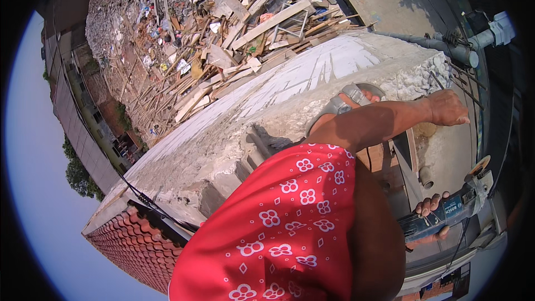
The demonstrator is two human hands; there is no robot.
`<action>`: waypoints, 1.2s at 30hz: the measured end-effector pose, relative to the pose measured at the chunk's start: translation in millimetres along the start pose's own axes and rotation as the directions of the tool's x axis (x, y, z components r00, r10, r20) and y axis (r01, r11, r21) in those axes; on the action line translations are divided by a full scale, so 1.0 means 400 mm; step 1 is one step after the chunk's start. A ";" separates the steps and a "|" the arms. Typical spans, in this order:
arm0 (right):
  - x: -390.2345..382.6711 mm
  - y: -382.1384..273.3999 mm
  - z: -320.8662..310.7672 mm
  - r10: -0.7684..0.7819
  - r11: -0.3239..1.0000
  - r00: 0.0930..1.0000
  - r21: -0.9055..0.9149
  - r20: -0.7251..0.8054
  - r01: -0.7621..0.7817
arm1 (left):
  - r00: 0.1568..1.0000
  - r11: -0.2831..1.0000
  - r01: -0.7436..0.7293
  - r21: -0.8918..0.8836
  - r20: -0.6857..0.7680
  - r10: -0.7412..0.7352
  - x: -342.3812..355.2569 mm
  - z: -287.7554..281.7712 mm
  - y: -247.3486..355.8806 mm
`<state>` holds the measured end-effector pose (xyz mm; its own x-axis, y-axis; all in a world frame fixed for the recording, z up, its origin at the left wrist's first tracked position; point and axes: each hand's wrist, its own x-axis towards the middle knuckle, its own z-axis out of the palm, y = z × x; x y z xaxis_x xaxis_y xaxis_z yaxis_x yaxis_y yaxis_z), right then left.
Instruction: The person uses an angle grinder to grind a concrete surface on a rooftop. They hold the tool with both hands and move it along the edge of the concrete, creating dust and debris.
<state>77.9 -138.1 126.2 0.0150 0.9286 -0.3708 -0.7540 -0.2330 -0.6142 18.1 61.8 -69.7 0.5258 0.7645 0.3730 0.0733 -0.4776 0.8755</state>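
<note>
In the right part of the view, my right hand (432,205) wraps round the blue body of an angle grinder (454,207). The grinder's metal head points to the upper right, and a tan disc (480,165) sits at its end. Stretched out above it, my left hand (447,107) is closed in a fist near thin steel bars (468,85) that jut from the broken end of a concrete wall (312,92). Whether the fist grips anything is hidden. A foot in a grey sandal (340,103) stands on the wall behind my left forearm. Red cloth (290,212) with white flowers fills the lower middle.
Far below on the left lies a heap of broken timber (239,28) and rubble. A grey pole (440,47) with cables runs beyond the wall's broken end. Red roof tiles (134,245) adjoin the wall's lower left. A short pipe (426,177) stands near the grinder.
</note>
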 end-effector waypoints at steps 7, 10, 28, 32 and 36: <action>-0.079 -0.001 -0.015 -0.077 0.995 0.987 0.050 -0.144 0.085 | 0.979 0.917 0.195 -0.347 0.123 -0.161 -0.082 -0.039 0.161; -0.148 0.000 -0.028 -0.140 0.987 0.961 0.042 -0.240 0.154 | 0.933 0.775 0.332 -0.538 0.069 -0.352 -0.113 -0.056 0.163; -0.521 0.121 0.022 -0.416 0.846 0.715 0.049 -0.562 0.531 | 0.578 0.581 0.804 -0.123 0.388 -0.718 -0.070 -0.161 0.180; -0.563 0.141 0.004 -0.445 0.812 0.676 0.055 -0.587 0.581 | 0.631 0.710 0.701 0.062 0.409 -0.659 -0.036 -0.106 0.185; -0.472 0.172 0.034 -0.492 0.760 0.620 0.046 -0.611 0.648 | 0.565 0.758 0.652 -0.016 0.677 -0.472 -0.047 -0.013 0.226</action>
<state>14.3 -325.4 163.6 0.7815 0.5145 -0.3529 -0.5934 0.4383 -0.6751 10.7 6.6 4.0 0.8359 0.3643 -0.4105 0.3851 0.1437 0.9116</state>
